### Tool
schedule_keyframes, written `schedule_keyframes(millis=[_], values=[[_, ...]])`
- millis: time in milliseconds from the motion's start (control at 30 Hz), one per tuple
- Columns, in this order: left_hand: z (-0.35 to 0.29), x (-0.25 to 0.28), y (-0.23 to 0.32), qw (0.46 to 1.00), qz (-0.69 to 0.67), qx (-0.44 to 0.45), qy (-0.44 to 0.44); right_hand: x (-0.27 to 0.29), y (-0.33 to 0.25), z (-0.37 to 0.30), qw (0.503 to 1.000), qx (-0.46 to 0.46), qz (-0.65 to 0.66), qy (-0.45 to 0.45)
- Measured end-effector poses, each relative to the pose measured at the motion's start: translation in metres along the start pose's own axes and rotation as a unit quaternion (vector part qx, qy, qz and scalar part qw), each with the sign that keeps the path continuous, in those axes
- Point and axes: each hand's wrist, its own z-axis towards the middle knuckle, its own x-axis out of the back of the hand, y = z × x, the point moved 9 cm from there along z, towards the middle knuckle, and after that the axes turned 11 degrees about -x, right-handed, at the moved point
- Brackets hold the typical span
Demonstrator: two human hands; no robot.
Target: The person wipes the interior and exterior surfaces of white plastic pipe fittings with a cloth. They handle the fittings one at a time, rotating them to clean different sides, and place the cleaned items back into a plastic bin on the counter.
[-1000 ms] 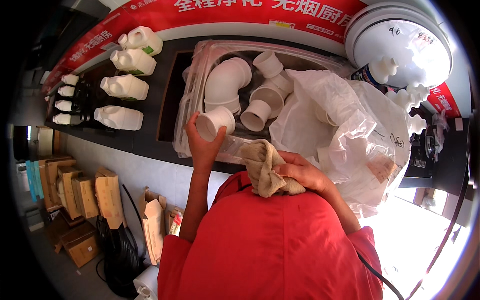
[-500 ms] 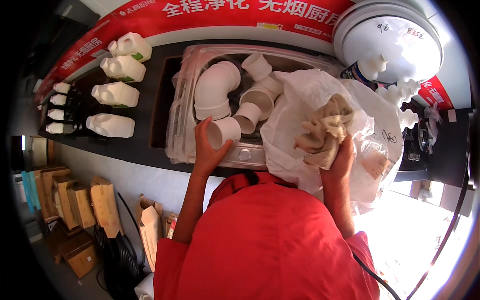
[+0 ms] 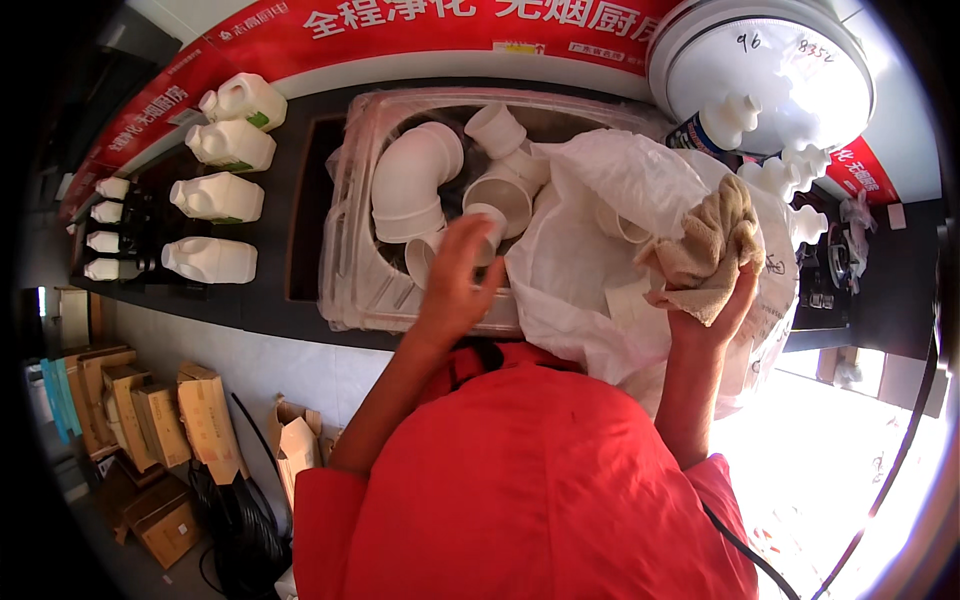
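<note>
My left hand [image 3: 458, 290] is over the near side of the sink, blurred, with its fingers apart and nothing seen in them. Partly behind it stand a short white pipe fitting [image 3: 420, 256] and another small white fitting [image 3: 489, 222]. Farther back in the sink lie a large white elbow pipe [image 3: 408, 185] and a white branched pipe fitting [image 3: 500, 195]. My right hand [image 3: 722, 312] is closed round a crumpled beige cloth [image 3: 712, 245], held above a white plastic sack [image 3: 560, 270]. Inside the sack, a white pipe fitting [image 3: 622, 224] shows its round opening.
The metal sink [image 3: 338, 250], wrapped in clear film, rests on a dark counter [image 3: 270, 300]. Several white jugs [image 3: 210, 260] line the left. White bottles [image 3: 735, 118] and a large round white object [image 3: 765, 75] stand back right. Cardboard boxes [image 3: 208, 420] are at lower left.
My left hand has let go of the short pipe fitting, which stays in the sink, and has moved right. My right hand has carried the cloth rightward, and a fitting now shows in the sack.
</note>
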Motion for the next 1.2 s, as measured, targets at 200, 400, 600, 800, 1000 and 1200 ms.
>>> schedule_keyframes(millis=[200, 400, 600, 800, 1000, 1200], values=[[0.056, -0.124, 0.040, 0.974, -0.034, -0.126, -0.184, -0.002, 0.004, -0.004, 0.999, -0.006, 0.007, 0.046], [0.064, -0.210, 0.024, 0.953, 0.019, -0.185, -0.238, 0.001, 0.008, -0.004, 0.999, -0.024, 0.034, -0.017], [0.068, -0.225, -0.002, 0.956, 0.005, -0.069, -0.286, 0.021, 0.010, -0.004, 0.998, 0.006, 0.014, 0.057], [0.045, -0.122, -0.006, 0.964, -0.172, 0.100, -0.179, 0.018, 0.003, -0.002, 0.998, 0.041, 0.026, 0.042], [0.008, -0.060, -0.020, 0.907, -0.328, 0.255, -0.059, 0.012, -0.001, -0.013, 0.944, 0.088, -0.282, 0.150], [0.003, -0.019, 0.003, 0.913, -0.343, 0.216, 0.040, -0.078, 0.102, -0.021, 0.632, 0.101, -0.761, -0.103]])
